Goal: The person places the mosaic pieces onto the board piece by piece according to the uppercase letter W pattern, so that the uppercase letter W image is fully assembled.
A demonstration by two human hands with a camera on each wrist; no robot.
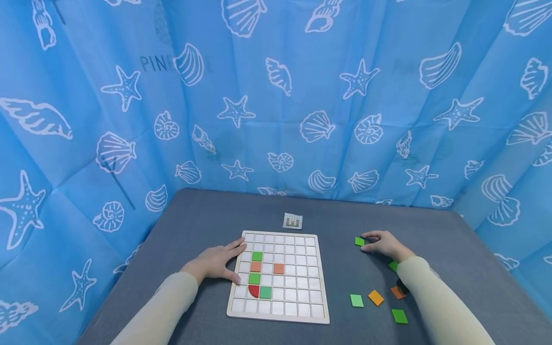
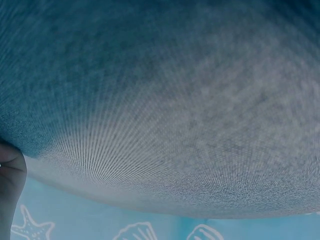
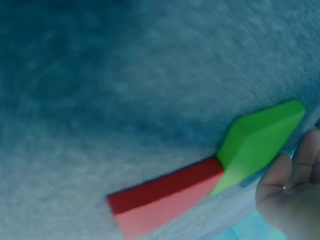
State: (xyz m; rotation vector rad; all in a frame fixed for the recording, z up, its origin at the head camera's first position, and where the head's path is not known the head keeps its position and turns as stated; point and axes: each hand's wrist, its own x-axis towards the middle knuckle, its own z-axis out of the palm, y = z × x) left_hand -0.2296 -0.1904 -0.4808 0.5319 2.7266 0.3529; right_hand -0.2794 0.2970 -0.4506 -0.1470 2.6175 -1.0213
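A white-gridded square board (image 1: 293,308) lies on the table, with my left hand (image 1: 214,261) resting at its left edge, fingers spread and thumb on the rim. Several tiles sit in its cells: green squares (image 1: 254,279), orange squares (image 1: 279,269) and a red quarter-round piece (image 1: 254,291). To the right of the board, my right hand (image 1: 383,243) pinches a green square tile (image 1: 359,242) between thumb and fingers. Only part of that hand (image 3: 295,195) shows in the right wrist view. The left wrist view catches a bit of the left hand (image 2: 11,185).
Loose tiles lie near my right forearm: a light green one (image 1: 356,301), an orange one (image 1: 376,298), a darker orange one (image 1: 397,293) and a green one (image 1: 399,316). In the right wrist view a red piece (image 3: 165,197) touches a green one (image 3: 260,140). A small pattern card (image 1: 293,221) lies behind the board.
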